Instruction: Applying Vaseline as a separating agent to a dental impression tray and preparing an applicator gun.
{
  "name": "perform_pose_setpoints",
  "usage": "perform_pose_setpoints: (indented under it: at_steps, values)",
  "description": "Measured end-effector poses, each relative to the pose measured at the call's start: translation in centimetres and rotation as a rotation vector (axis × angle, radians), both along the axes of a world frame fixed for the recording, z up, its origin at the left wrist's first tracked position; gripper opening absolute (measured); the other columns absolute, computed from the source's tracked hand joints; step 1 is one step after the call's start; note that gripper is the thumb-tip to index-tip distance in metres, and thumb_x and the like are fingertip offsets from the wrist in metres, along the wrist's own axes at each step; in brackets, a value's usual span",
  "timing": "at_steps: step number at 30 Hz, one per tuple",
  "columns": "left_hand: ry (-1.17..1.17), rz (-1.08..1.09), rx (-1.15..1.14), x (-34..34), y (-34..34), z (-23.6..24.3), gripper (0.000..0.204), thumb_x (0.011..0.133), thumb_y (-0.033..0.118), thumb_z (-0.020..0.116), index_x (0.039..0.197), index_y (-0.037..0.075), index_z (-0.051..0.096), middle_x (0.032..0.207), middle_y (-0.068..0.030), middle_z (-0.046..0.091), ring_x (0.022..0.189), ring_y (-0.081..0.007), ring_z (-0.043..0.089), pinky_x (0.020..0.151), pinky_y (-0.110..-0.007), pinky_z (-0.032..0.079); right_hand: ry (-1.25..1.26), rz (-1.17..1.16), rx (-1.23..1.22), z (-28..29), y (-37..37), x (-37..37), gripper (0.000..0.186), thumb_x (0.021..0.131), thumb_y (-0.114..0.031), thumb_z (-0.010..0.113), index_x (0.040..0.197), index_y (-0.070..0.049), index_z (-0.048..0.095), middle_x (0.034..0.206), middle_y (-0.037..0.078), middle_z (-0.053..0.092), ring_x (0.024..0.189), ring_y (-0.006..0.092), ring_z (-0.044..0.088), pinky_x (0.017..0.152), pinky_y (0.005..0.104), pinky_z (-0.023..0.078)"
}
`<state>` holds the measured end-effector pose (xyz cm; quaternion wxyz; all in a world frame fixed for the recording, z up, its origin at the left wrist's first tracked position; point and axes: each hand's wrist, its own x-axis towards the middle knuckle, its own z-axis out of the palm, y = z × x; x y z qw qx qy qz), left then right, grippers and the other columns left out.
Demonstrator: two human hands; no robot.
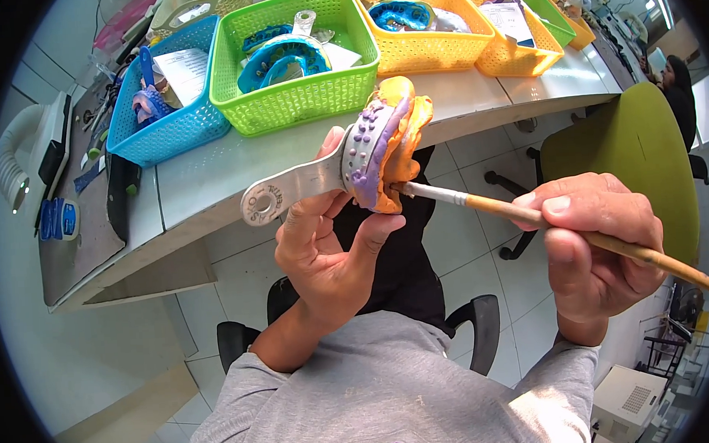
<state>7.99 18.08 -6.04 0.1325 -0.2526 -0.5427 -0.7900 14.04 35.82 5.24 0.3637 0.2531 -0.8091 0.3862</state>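
Observation:
My left hand point(324, 251) grips a metal dental impression tray point(300, 184), thumb below and fingers behind it. Its perforated bowl is packed with orange and purple impression material point(402, 131), and purple beads poke through the holes. The flat handle points left. In my right hand point(600, 237) is a thin paintbrush point(498, 207) with a wooden handle and a pale ferrule, pinched between thumb and fingers. Its tip reaches into the orange material near the tray's lower edge, so the bristles are mostly hidden. Both hands are raised in front of the bench edge.
On the bench point(196, 186) stand a blue basket point(169, 135), a green basket point(300, 102) with blue impressions point(286, 61), and yellow baskets point(434, 50). A white hose device point(26, 150) is at left. A green chair point(624, 167) stands right; a person point(677, 96) is beyond.

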Motion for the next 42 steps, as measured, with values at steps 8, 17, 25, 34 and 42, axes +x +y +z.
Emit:
perform_pose_setpoints:
  at_steps: [8, 17, 25, 34, 42]
  values:
    - [-0.019, 0.010, 0.015, -0.2, -0.1, -0.3, 0.048, 0.076, 0.006, 0.078, 0.114, -0.008, 0.054, 0.129, -0.0270, 0.050, 0.119, -0.0328, 0.053, 0.098, -0.043, 0.047, -0.030, 0.002, 0.135, 1.1, -0.5, -0.1, 0.013, 0.082, -0.007, 0.069, 0.085, 0.002, 0.060, 0.070, 0.011, 0.065, 0.064, 0.0226, 0.067, 0.056, 0.0275, 0.054]
    - [0.016, 0.007, 0.045, -0.4, 0.1, -0.3, 0.045, 0.077, 0.003, 0.076, 0.113, -0.008, 0.052, 0.135, -0.0285, 0.044, 0.118, -0.0328, 0.053, 0.096, -0.042, 0.049, 0.014, 0.011, 0.202, 1.0, -1.0, -0.4, 0.015, 0.079, -0.006, 0.071, 0.086, 0.002, 0.061, 0.070, 0.016, 0.065, 0.061, 0.0221, 0.067, 0.051, 0.0270, 0.054]
    - [-0.047, -0.055, 0.023, -0.5, -0.3, 0.1, 0.042, 0.080, 0.005, 0.073, 0.112, -0.003, 0.047, 0.143, -0.0286, 0.033, 0.119, -0.0312, 0.053, 0.096, -0.039, 0.050, -0.028, 0.056, 0.185, 1.0, -0.7, -0.6, 0.015, 0.079, -0.006, 0.071, 0.086, 0.002, 0.061, 0.071, 0.017, 0.065, 0.063, 0.0223, 0.068, 0.052, 0.0272, 0.055]
    - [-0.068, -0.097, 0.027, -0.7, -0.2, 0.3, 0.046, 0.081, 0.007, 0.072, 0.117, -0.004, 0.045, 0.144, -0.0274, 0.032, 0.117, -0.0299, 0.055, 0.095, -0.038, 0.051, 0.075, 0.029, 0.149, 1.1, -0.7, -0.6, 0.013, 0.079, -0.006, 0.071, 0.086, 0.001, 0.062, 0.072, 0.016, 0.066, 0.060, 0.0205, 0.066, 0.050, 0.0277, 0.054]
    - [-0.035, -0.123, 0.033, -0.9, 0.0, 0.0, 0.058, 0.083, 0.010, 0.070, 0.131, -0.004, 0.039, 0.145, -0.0236, 0.033, 0.119, -0.0283, 0.053, 0.094, -0.037, 0.052, 0.105, 0.059, 0.253, 0.5, -0.5, -1.4, 0.014, 0.075, -0.001, 0.072, 0.084, 0.002, 0.062, 0.071, 0.015, 0.066, 0.060, 0.0224, 0.067, 0.049, 0.0263, 0.055]
